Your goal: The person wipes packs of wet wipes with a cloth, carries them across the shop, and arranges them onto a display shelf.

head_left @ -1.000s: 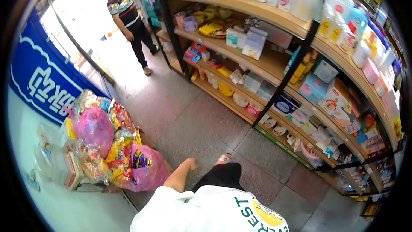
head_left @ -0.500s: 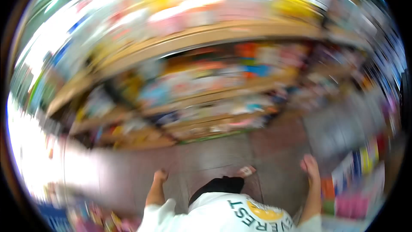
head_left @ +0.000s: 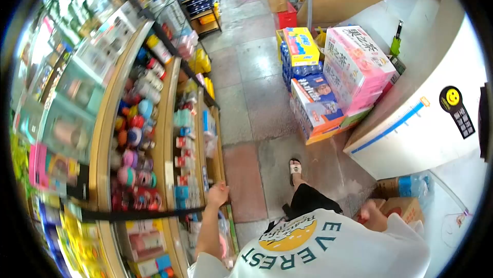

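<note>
My left hand (head_left: 218, 194) hangs beside the lower shelves with its fingers curled in and nothing seen in them. Right by it are small boxed goods (head_left: 186, 194) on a wooden shelf. At my other side, my right hand (head_left: 374, 216) is loosely closed and somewhat blurred, near brown cardboard boxes (head_left: 406, 208) that stand on the floor behind it. I make out no object in that hand. Both arms hang away from the white shirt (head_left: 308, 247), and one sandalled foot (head_left: 295, 169) is forward on the tiles.
Shelving (head_left: 105, 124) with colourful bottles (head_left: 136, 136) runs along the left. Ahead to the right stand pink cartons (head_left: 354, 67), a yellow box (head_left: 301, 47) and an orange-and-blue box (head_left: 318, 104). A white panel (head_left: 405, 129) borders the right. The tiled aisle (head_left: 233, 93) leads to a red crate (head_left: 287, 17).
My view has swung from facing the shelves to looking along the aisle, with the shelves now at my left. My left hand is now close to them; my right is near the cardboard boxes.
</note>
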Tool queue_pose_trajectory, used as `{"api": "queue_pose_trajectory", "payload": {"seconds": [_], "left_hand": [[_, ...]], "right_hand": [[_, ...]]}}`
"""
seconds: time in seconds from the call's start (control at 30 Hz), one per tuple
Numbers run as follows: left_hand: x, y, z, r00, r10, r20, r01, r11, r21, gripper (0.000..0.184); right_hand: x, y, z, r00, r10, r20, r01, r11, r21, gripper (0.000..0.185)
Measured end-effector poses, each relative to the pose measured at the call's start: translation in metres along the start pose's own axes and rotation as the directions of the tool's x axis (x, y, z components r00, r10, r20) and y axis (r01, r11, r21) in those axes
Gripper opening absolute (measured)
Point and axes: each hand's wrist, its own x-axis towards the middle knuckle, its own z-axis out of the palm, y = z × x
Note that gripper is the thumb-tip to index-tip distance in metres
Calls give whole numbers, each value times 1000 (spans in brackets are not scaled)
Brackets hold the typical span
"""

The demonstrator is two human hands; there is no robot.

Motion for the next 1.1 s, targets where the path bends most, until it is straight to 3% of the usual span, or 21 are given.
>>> {"api": "queue_pose_trajectory", "payload": {"seconds": [0.07, 0.1, 0.2, 0.23, 0.3, 0.33, 0.37, 0.4, 0.5, 0.57, 0.63, 0.67, 0.7, 0.77, 0.8, 0.83, 0.87, 0.93, 1.0, 1.07, 1.1], "left_hand": [[61, 27, -14, 998, 29, -63, -28, 999, 17, 34], [76, 35, -14, 992, -26, -119, 14, 995, -102, 31], [109, 21, 24, 969, -160, -187, 116, 967, -228, 24], [124, -41, 74, 915, -403, 28, 400, 893, -208, 25], [107, -31, 76, 869, -430, 246, 447, 894, -18, 24], [99, -25, 73, 825, -468, 315, 487, 873, 22, 23], [100, -22, 69, 793, -496, 355, 520, 853, 30, 23], [108, -18, 61, 775, -514, 367, 542, 840, 33, 22], [147, -10, 39, 763, -555, 332, 572, 819, 56, 21], [183, 1, 24, 764, -574, 293, 573, 813, 98, 20], [229, 11, 11, 746, -588, 313, 574, 806, 146, 20], [263, 11, 4, 716, -584, 382, 576, 804, 149, 19], [297, 12, -4, 682, -577, 449, 578, 802, 152, 18], [350, -42, 9, 627, -564, 538, 779, 445, -441, 16], [387, -42, -13, 635, -563, 528, 772, 465, -433, 16], [424, -37, -29, 641, -570, 514, 763, 544, -349, 18], [472, -35, -45, 669, -580, 466, 717, 667, -200, 20], [552, -19, -70, 748, -563, 352, 596, 803, 16, 24], [640, 27, -110, 854, -484, 192, 479, 875, 74, 28], [729, 82, -144, 925, -377, 35, 373, 924, 86, 32], [774, 105, -155, 936, -332, 115, 324, 942, 86, 38]], "right_hand": [[3, -15, 3, 993, 64, 100, -61, 998, -28, 25], [11, -36, 3, 990, 45, 132, -38, 998, -52, 26], [64, -152, -18, 966, -240, 97, 256, 942, -217, 28], [82, -200, -27, 923, -384, 38, 378, 880, -287, 29], [114, -319, -53, 742, -633, -218, 592, 773, -230, 31], [127, -385, -67, 463, -718, -519, 818, 572, -61, 31], [93, -461, -112, 651, -749, -120, 629, 622, -466, 29], [61, -525, -145, 530, -805, -267, 783, 586, -211, 31], [9, -673, -204, 457, -873, -172, 860, 483, -165, 29], [25, -742, -214, 426, -876, -225, 903, 428, 41, 32], [28, -791, -231, 375, -911, -175, 925, 380, 2, 30], [45, -809, -237, 309, -947, -90, 928, 321, -192, 31], [67, -824, -240, 345, -933, -106, 903, 361, -232, 33], [122, -830, -236, 512, -852, -112, 811, 522, -265, 33], [146, -820, -241, 616, -777, -132, 726, 625, -288, 32], [200, -799, -233, 628, -778, -27, 632, 530, -566, 30], [226, -771, -231, 697, -715, 52, 576, 515, -634, 29], [215, -686, -241, 816, -536, 217, 557, 626, -547, 29], [184, -668, -243, 834, -435, 341, 546, 742, -389, 31], [169, -736, -234, 871, -319, 373, 440, 843, -309, 31], [162, -767, -229, 893, -203, 402, 315, 919, -237, 31]]}}
